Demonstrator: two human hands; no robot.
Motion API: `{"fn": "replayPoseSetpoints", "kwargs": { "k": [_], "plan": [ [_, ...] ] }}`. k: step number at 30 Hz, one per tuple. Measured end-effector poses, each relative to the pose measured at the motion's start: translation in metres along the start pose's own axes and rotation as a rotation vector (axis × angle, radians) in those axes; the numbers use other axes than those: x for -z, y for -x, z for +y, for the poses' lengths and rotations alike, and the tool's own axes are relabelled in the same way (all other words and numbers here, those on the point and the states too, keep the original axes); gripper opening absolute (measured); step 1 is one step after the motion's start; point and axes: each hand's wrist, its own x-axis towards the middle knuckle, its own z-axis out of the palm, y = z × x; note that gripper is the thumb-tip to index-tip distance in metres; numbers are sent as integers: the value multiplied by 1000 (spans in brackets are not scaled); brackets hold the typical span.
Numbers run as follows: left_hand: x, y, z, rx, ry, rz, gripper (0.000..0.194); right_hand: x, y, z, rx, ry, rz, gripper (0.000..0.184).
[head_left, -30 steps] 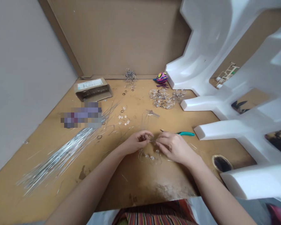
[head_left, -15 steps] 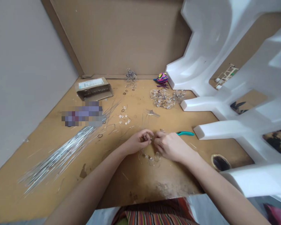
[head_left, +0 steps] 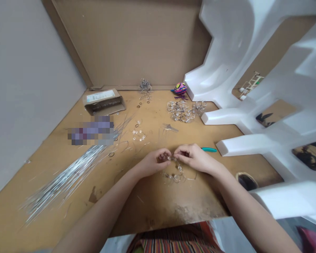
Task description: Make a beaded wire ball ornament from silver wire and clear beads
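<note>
My left hand (head_left: 153,162) and my right hand (head_left: 195,158) meet fingertip to fingertip over the brown board (head_left: 152,196). Both pinch a thin wire strung with clear beads (head_left: 173,172), which hangs in loops below my fingers onto the board. Green-handled pliers (head_left: 209,149) lie just behind my right hand, partly hidden by it. A few loose clear beads (head_left: 139,135) lie beyond my left hand.
A bundle of long silver wires (head_left: 68,175) fans out at the left. A small cardboard box (head_left: 104,102), a pile of finished beaded wire pieces (head_left: 184,110) and a pink toy (head_left: 180,88) sit at the back. White foam packing (head_left: 265,105) walls the right side.
My right hand has turned and lifted a little, fingers now pinching nearer my left hand. The beaded wire has shifted slightly right below them.
</note>
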Motion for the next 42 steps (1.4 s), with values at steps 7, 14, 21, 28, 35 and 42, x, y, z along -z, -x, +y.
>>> {"fn": "replayPoseSetpoints", "kwargs": {
  "k": [7,14,21,28,35,42],
  "plan": [
    [2,2,8,-168,-171,181,18,-1,-7,-4,26,14,1,14],
    [-8,0,-3,0,121,208,18,-13,-13,-3,7,-61,142,11],
    [-1,0,-7,139,167,264,22,-13,0,21,-164,41,297,18],
    [1,-2,-2,140,286,327,23,-13,6,9,-252,120,145,47],
    [1,-3,2,163,306,366,23,-22,7,-3,-286,98,173,64],
    [-5,-1,3,156,299,350,22,-31,8,-1,-198,259,167,23]
  ]
}}
